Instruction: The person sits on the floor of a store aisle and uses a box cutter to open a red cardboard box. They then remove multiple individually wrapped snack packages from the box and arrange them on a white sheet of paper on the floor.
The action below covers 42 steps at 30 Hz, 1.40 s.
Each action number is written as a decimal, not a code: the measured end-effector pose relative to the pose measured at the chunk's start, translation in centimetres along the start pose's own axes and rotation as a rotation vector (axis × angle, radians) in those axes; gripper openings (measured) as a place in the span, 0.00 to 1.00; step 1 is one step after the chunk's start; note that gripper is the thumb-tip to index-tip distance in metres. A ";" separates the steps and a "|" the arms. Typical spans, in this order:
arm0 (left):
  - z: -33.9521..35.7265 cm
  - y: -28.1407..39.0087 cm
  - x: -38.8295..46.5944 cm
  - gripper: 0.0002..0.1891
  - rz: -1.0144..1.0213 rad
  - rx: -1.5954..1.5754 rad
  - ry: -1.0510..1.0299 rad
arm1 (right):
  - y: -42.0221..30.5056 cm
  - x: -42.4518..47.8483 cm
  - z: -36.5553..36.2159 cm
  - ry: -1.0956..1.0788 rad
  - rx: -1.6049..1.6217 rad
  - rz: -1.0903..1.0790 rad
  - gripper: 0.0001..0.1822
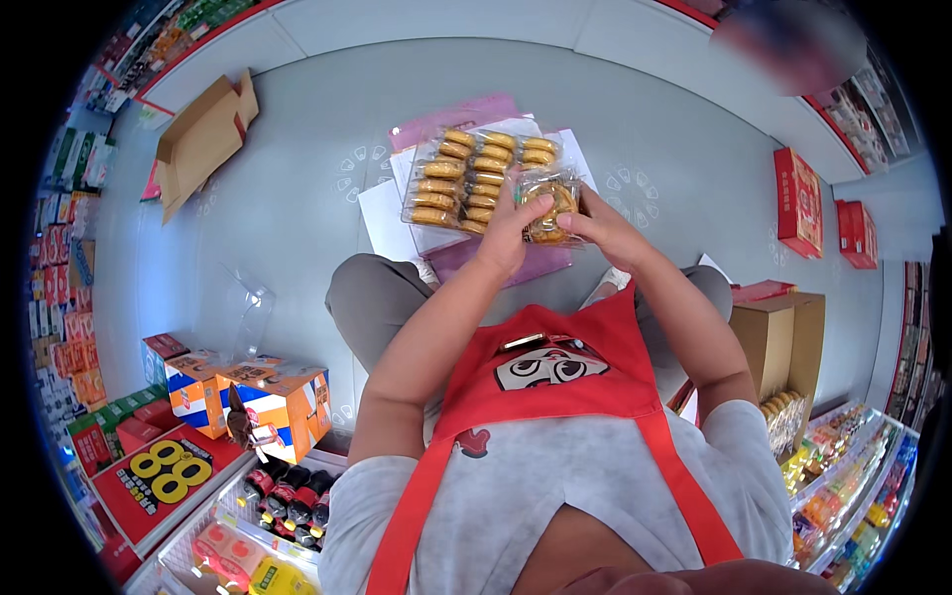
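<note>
Both hands grip a few clear-wrapped round cookies (549, 207) over the near right corner of a clear plastic tray (407, 195). My left hand (509, 232) holds them from the left, its thumb lying across the wrapper. From the right, my right hand (611, 227) presses its thumb on the same bunch; its other fingers are hidden behind. Rows of wrapped golden cookies (440, 186) stand on edge in the tray. Under the tray lie white paper sheets (381, 223) and pink-purple sheets (513, 260) on the grey floor.
An opened cardboard box (201, 149) lies at far left. Orange-and-blue cartons (275, 405) and a clear plastic piece (253, 312) are at lower left. Red boxes (799, 201) sit on the right. Another cardboard box (799, 342) with wrapped cookies stands beside my right side. Shelves line the edges.
</note>
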State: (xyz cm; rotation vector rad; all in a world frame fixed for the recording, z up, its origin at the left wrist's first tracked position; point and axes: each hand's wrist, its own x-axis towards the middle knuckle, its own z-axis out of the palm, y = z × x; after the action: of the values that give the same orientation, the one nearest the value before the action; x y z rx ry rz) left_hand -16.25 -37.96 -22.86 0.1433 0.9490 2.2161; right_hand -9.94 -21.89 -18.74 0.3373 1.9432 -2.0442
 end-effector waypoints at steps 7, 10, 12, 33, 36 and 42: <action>-3.7 8.0 3.0 0.47 -0.106 0.247 -0.042 | -1.5 6.4 2.2 -0.060 0.258 0.020 0.51; -6.1 10.7 5.5 0.45 -0.145 0.622 -0.068 | -0.7 9.2 3.1 -0.024 0.352 -0.020 0.49; -7.4 11.8 7.0 0.43 -0.099 0.981 0.007 | 0.5 11.6 3.2 0.026 0.323 -0.043 0.45; -15.8 9.8 10.6 0.34 0.219 2.100 0.135 | 2.1 23.9 4.0 0.238 -0.868 -0.318 0.49; -16.3 9.3 11.2 0.36 0.227 2.162 0.067 | 2.9 25.5 3.7 0.261 -0.832 -0.346 0.39; -15.7 9.4 10.9 0.33 0.194 2.256 0.079 | 3.3 25.0 1.1 0.043 -0.839 -0.247 0.44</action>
State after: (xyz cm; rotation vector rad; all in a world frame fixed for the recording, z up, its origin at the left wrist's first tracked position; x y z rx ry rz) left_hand -35.22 -44.63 -29.76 1.0704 2.8996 0.1912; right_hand -31.84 -24.47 -30.94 -0.0610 2.7412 -1.1490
